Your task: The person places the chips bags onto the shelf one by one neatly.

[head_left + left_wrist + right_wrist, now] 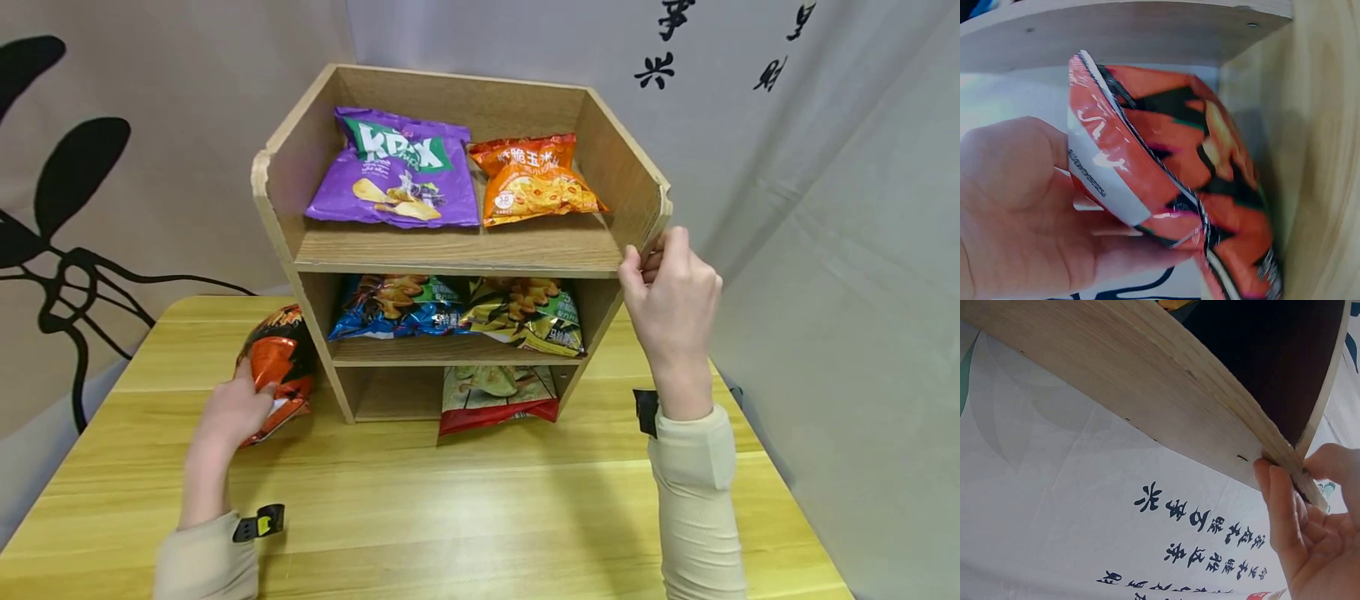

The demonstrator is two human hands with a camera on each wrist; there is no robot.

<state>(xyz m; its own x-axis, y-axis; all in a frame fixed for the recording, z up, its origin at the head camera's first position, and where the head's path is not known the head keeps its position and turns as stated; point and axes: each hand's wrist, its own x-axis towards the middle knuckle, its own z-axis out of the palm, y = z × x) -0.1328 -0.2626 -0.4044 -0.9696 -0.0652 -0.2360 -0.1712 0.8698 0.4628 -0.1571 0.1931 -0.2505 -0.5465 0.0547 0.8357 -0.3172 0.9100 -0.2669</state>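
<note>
At the left outer side of a three-level wooden shelf (457, 252), my left hand (234, 408) grips an orange-and-black snack bag (283, 367). In the left wrist view the bag (1172, 156) is creased, its seam facing the camera, and part of the fingers is hidden behind it. My right hand (675, 292) pinches the front edge of the shelf's right side panel. The right wrist view has the thumb and fingers on opposite faces of that panel (1166, 381).
A purple chip bag (408, 175) and an orange snack bag (534, 179) sit on the top level. Blue (397, 308) and yellow (528, 312) bags fill the middle. A red-and-green bag (498, 396) sticks out of the bottom level over the wooden table (450, 517).
</note>
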